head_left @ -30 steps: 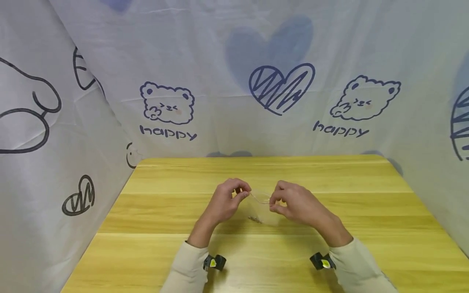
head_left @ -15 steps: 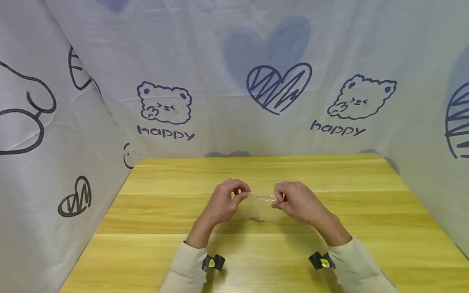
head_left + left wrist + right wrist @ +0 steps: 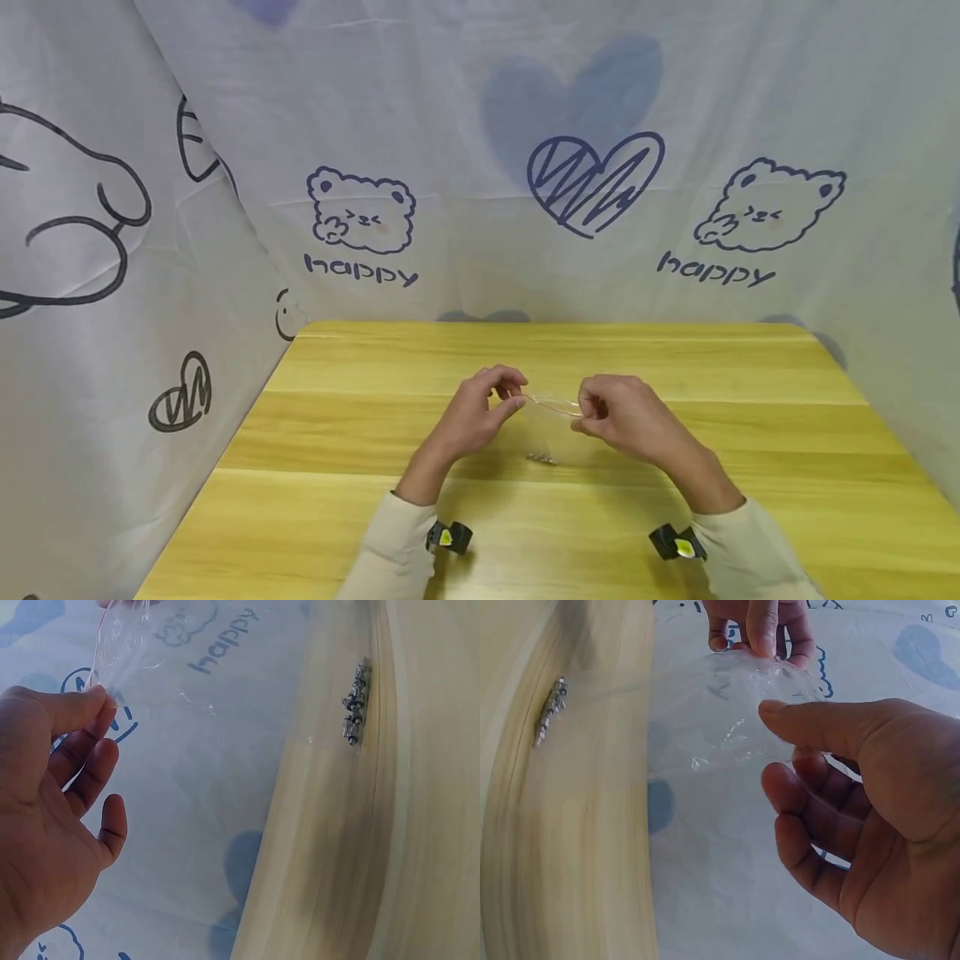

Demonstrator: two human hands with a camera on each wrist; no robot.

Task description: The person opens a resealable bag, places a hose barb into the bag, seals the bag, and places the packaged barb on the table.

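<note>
A clear zip bag [image 3: 558,435] with a thin reddish line along its mouth hangs between the two hands. My left hand [image 3: 480,414] pinches the left end of the mouth between thumb and forefinger, the other fingers loosely bent. At the opposite end, my right hand [image 3: 630,419] grips the edge with thumb and curled fingers. Small silvery metal pieces, screw-like in shape [image 3: 355,705], lie in a row along the bag's bottom. In the right wrist view the film [image 3: 727,720] looks wrinkled near the mouth, and the metal pieces [image 3: 551,711] show at its far end.
A yellow wood-grain table [image 3: 345,508] spreads under both hands. Behind it and at the sides hangs a pale cloth [image 3: 465,233] printed with hearts and bears. Each wrist carries a small black camera, such as the left one [image 3: 450,537].
The right hand has curled its fingers more and drawn slightly away from the left, so the bag's mouth is stretched straighter. The head view has shifted a little. The left hand keeps its pinch.
</note>
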